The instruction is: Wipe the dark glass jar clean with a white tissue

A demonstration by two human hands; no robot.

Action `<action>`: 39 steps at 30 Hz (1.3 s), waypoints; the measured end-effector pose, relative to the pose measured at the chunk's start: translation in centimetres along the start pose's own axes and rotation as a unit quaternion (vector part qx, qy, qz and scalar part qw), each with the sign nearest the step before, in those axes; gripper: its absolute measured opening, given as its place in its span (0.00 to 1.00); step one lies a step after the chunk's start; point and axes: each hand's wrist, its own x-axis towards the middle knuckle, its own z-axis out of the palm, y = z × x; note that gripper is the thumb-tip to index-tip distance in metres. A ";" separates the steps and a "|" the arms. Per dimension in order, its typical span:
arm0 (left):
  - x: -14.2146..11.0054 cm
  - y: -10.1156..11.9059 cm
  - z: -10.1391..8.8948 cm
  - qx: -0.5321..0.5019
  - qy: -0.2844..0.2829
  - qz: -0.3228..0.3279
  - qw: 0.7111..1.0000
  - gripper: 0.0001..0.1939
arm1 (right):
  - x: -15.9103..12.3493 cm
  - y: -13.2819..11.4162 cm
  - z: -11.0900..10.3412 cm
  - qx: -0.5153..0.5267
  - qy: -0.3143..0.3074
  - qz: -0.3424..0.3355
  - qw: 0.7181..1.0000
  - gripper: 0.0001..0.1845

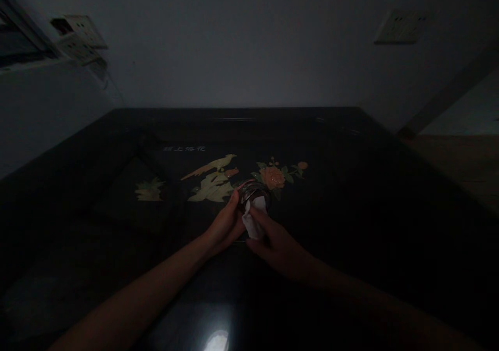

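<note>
Over the middle of a dark glossy table, my left hand [230,217] is closed around the side of a round, dark, shiny object [249,189], perhaps a glass or small bowl; the dim light hides its exact kind. A crumpled white tissue [256,226] is pinched in my right hand [273,242]. The tissue's upper part presses against the near rim of the round object, partly covering it. Both hands meet close together, and the fingers of the left are partly hidden behind the object and tissue.
The black tabletop [117,268] bears a picture of a bird [214,166], a flower [273,177] and some lettering. Its far edge meets a pale wall [241,44]. Wall sockets are at left [86,31] and right [401,27]. Light reflects at the near edge.
</note>
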 end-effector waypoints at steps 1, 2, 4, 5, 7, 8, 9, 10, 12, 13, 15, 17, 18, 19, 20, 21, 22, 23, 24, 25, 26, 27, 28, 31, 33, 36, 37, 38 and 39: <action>-0.1 0.0 0.0 0.005 0.000 0.001 1.000 0.23 | 0.0 -0.1 0.0 0.049 -0.009 0.024 0.998 0.36; -0.1 0.0 0.0 0.008 0.001 0.002 1.000 0.23 | -0.1 -0.3 0.0 0.085 -0.019 0.047 0.995 0.37; -0.2 0.0 0.0 0.011 0.004 -0.002 1.000 0.23 | 0.0 -0.4 0.0 0.107 -0.030 0.072 0.991 0.39; -0.3 0.0 0.1 0.012 0.008 -0.007 1.000 0.23 | 0.0 -0.4 -0.1 0.093 -0.030 0.071 0.993 0.39; -0.4 0.1 0.2 0.011 0.018 -0.021 1.000 0.24 | 0.1 -0.4 -0.2 0.034 -0.024 0.045 0.998 0.37; -0.4 0.2 0.2 0.007 0.019 -0.028 0.999 0.24 | 0.2 -0.3 -0.2 -0.003 -0.023 0.026 0.999 0.37; -0.4 0.2 0.2 0.000 0.016 -0.035 0.999 0.24 | 0.3 -0.2 -0.3 -0.044 -0.022 0.007 0.999 0.36; -0.3 0.3 0.2 -0.009 0.010 -0.039 0.999 0.24 | 0.4 -0.1 -0.3 -0.087 -0.022 -0.008 0.996 0.34; -0.1 0.3 0.1 -0.029 -0.008 -0.043 0.999 0.24 | 0.6 0.0 -0.6 -0.179 -0.029 -0.025 0.983 0.32; 0.0 0.3 -0.1 -0.035 -0.016 -0.045 0.998 0.24 | 0.7 0.0 -0.7 -0.223 -0.034 -0.030 0.974 0.30; 0.3 0.1 -0.5 -0.042 -0.024 -0.050 0.998 0.24 | 0.9 0.0 -1.1 -0.306 -0.043 -0.049 0.950 0.28; 0.7 0.0 -0.9 -0.048 -0.022 -0.045 0.998 0.23 | 1.0 0.0 -1.5 -0.383 -0.045 -0.078 0.919 0.25; 0.9 -0.1 -1.1 -0.054 -0.022 -0.039 0.998 0.22 | 1.0 0.0 -1.7 -0.419 -0.041 -0.094 0.902 0.23; 1.1 -0.2 -1.3 -0.061 -0.024 -0.032 0.997 0.21 | 1.0 0.0 -2.0 -0.452 -0.034 -0.107 0.885 0.21; 1.2 -0.3 -1.5 -0.067 -0.030 -0.026 0.997 0.20 | 1.0 0.0 -2.1 -0.478 -0.027 -0.118 0.870 0.20; 1.4 -0.4 -1.7 -0.071 -0.036 -0.024 0.997 0.19 | 1.0 0.1 -2.3 -0.497 -0.020 -0.126 0.858 0.19; 1.5 -0.5 -1.8 -0.074 -0.043 -0.025 0.996 0.19 | 1.0 0.1 -2.4 -0.508 -0.014 -0.130 0.851 0.19; 1.6 -0.5 -1.9 -0.074 -0.048 -0.027 0.996 0.19 | 1.0 0.2 -2.4 -0.513 -0.010 -0.132 0.848 0.18; 1.6 -0.5 -1.9 -0.074 -0.051 -0.029 0.996 0.19 | 1.0 0.3 -2.4 -0.510 -0.009 -0.133 0.850 0.18; 1.6 -0.5 -1.9 -0.073 -0.052 -0.031 0.996 0.19 | 1.0 0.4 -2.3 -0.499 -0.009 -0.131 0.857 0.19; 1.5 -0.5 -1.8 -0.072 -0.050 -0.029 0.996 0.19 | 1.0 0.5 -2.1 -0.480 -0.009 -0.125 0.868 0.19; 1.4 -0.4 -1.6 -0.070 -0.047 -0.029 0.996 0.19 | 1.0 0.5 -1.9 -0.453 -0.007 -0.116 0.884 0.20; 1.3 -0.3 -1.4 -0.067 -0.044 -0.030 0.996 0.20 | 1.0 0.6 -1.6 -0.421 -0.007 -0.104 0.901 0.21; 0.8 -0.1 -0.9 -0.057 -0.033 -0.033 0.997 0.21 | 1.0 0.6 -0.7 -0.314 0.002 -0.075 0.946 0.24; 0.7 -0.1 -0.7 -0.052 -0.036 -0.032 0.997 0.21 | 0.9 0.4 -0.3 -0.240 0.013 -0.068 0.968 0.25; 0.6 -0.2 -0.8 -0.044 -0.050 -0.021 0.998 0.20 | 0.7 0.1 0.0 -0.131 0.021 -0.029 0.991 0.25; 0.6 -0.2 -0.9 -0.042 -0.055 -0.013 0.998 0.20 | 0.6 0.0 0.0 -0.104 0.015 -0.012 0.994 0.25; 0.7 -0.2 -0.9 -0.039 -0.058 -0.004 0.998 0.20 | 0.5 0.0 0.0 -0.086 0.006 0.000 0.996 0.26; 0.7 -0.3 -0.9 -0.038 -0.061 0.006 0.997 0.20 | 0.4 0.0 0.0 -0.078 -0.001 0.005 0.997 0.27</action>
